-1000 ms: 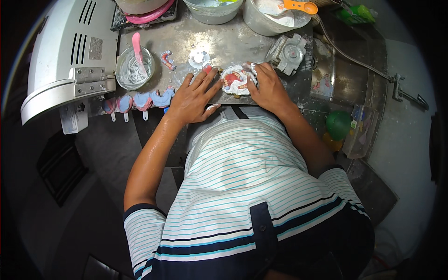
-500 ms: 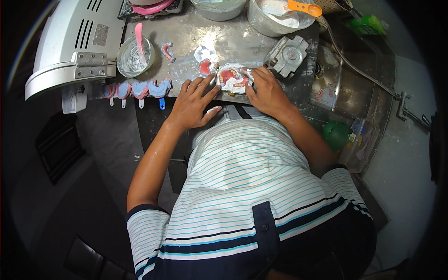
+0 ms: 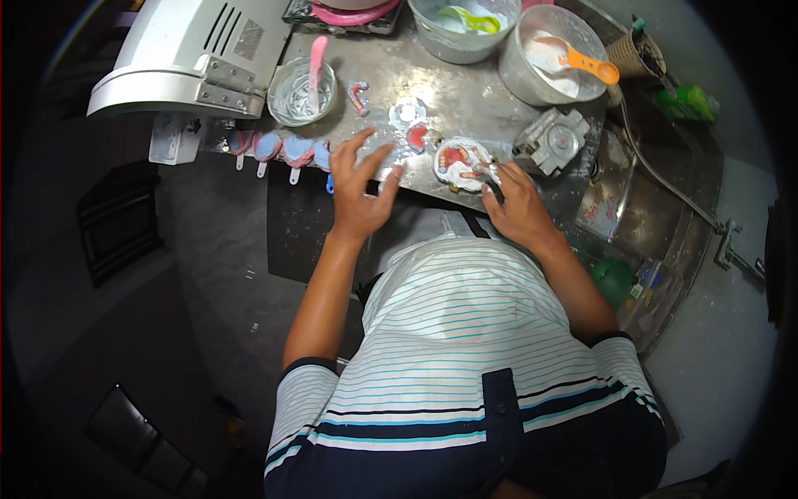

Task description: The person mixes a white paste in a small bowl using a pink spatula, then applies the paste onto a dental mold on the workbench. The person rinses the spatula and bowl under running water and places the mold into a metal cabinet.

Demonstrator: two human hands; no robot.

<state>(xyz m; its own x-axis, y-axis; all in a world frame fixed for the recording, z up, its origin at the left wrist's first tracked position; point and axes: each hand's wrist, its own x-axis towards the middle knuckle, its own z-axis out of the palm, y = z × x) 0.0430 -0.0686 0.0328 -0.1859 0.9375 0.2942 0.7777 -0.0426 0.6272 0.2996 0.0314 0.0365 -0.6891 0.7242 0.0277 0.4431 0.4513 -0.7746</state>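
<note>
A round metal flask half [image 3: 456,188] filled with white plaster sits near the bench's front edge. Set in the plaster is a red wax denture [image 3: 453,157] with pale teeth. My right hand [image 3: 521,202] is at the flask's right side, its fingers apart and the fingertips at the plaster rim. Off to the left, my left hand [image 3: 363,187] hovers over the bench edge with fingers spread, holding nothing. White smears mark its fingertips. Between the hands lies a small red wax piece [image 3: 416,138], below a white plaster-spattered disc [image 3: 407,112].
Left stands a glass bowl [image 3: 283,104] with a pink spatula [image 3: 317,66]. Impression trays [image 3: 297,150] line the front edge. Farther back are a white powder tub [image 3: 519,62] with an orange scoop [image 3: 592,66] and another bowl [image 3: 449,46]. A metal flask part [image 3: 552,141] lies right.
My left hand has left the flask and moved left, fingers spread. My right hand stays at the flask's right rim. The whole view has shifted, so the bench appears farther right and lower.
</note>
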